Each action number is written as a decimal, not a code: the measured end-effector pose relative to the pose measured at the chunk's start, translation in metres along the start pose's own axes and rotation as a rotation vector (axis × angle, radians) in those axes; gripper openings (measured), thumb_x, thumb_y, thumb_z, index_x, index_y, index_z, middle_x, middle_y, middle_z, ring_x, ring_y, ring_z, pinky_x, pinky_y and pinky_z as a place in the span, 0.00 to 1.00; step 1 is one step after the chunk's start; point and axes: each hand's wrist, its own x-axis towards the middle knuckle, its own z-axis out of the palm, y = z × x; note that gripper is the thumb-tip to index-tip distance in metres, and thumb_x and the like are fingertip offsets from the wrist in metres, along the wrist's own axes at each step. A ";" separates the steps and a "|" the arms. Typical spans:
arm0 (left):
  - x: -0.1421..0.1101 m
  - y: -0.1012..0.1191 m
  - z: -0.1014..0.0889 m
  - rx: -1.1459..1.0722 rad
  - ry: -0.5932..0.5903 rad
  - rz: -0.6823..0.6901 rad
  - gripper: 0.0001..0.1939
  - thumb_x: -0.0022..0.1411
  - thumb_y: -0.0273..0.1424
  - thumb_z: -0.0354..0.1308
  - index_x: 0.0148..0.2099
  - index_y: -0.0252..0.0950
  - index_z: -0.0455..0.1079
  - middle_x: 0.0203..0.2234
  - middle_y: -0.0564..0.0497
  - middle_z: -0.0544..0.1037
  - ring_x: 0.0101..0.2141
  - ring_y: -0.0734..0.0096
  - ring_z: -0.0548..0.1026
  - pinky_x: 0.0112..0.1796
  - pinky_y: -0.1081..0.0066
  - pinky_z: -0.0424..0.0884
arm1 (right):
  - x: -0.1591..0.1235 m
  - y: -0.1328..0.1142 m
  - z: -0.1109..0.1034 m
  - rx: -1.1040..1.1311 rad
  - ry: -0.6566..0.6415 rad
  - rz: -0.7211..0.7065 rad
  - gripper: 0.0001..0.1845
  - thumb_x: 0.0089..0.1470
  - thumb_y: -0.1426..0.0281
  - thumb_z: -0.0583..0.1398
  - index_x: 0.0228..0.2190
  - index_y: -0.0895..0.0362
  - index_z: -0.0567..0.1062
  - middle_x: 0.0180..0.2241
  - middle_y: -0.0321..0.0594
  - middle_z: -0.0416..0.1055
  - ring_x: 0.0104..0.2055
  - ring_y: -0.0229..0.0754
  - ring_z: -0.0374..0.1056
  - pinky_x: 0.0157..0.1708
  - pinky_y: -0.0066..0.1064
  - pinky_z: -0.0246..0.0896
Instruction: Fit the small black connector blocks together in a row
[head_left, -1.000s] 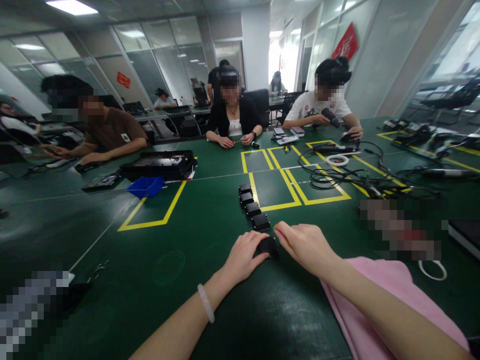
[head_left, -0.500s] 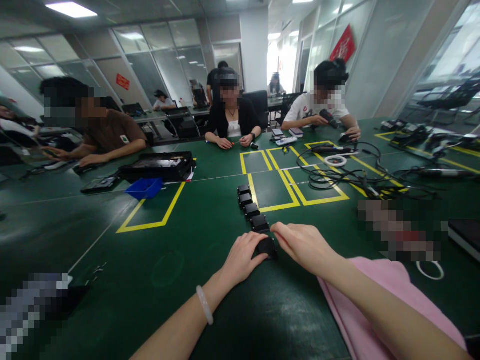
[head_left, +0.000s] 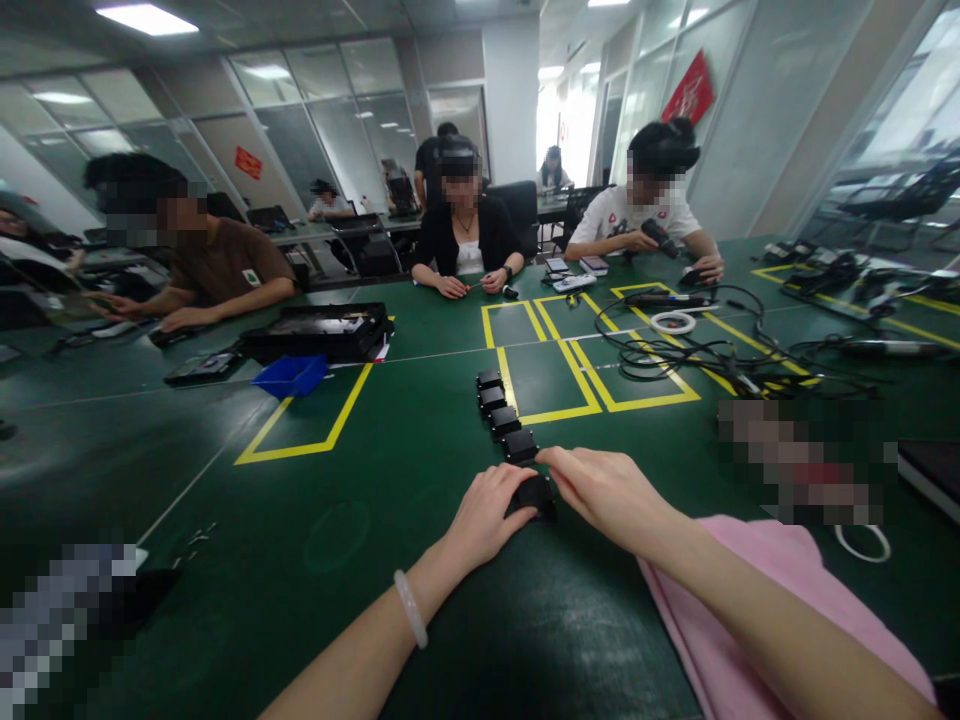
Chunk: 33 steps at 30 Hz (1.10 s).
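Observation:
A small black block rests on the green table, with the thumb and fingers of my left hand closed around its left side. At its upper right, my right hand is curled with the fingertips pinched together, close to the gap before the neighbouring black block. Whatever the right fingers hold, if anything, is hidden or too small to make out. Several similar black blocks form a slanting row that leads away from me, the farthest block lying beside the yellow tape.
A pink cloth lies under my right forearm. Tangled black cables and a white roll are at the right. Farther left stand a blue tray and a black case. Several people sit around the table.
My right fingertips have shifted very slightly left, towards the gap between the two nearest blocks. The left hand keeps its hold on the nearest block.

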 end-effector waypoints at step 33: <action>-0.001 -0.002 -0.001 0.000 -0.004 0.014 0.19 0.62 0.35 0.57 0.55 0.43 0.61 0.47 0.49 0.70 0.45 0.60 0.68 0.45 0.63 0.63 | 0.000 -0.003 0.015 -0.070 0.135 0.037 0.12 0.64 0.69 0.46 0.33 0.57 0.67 0.24 0.35 0.71 0.26 0.36 0.67 0.25 0.28 0.48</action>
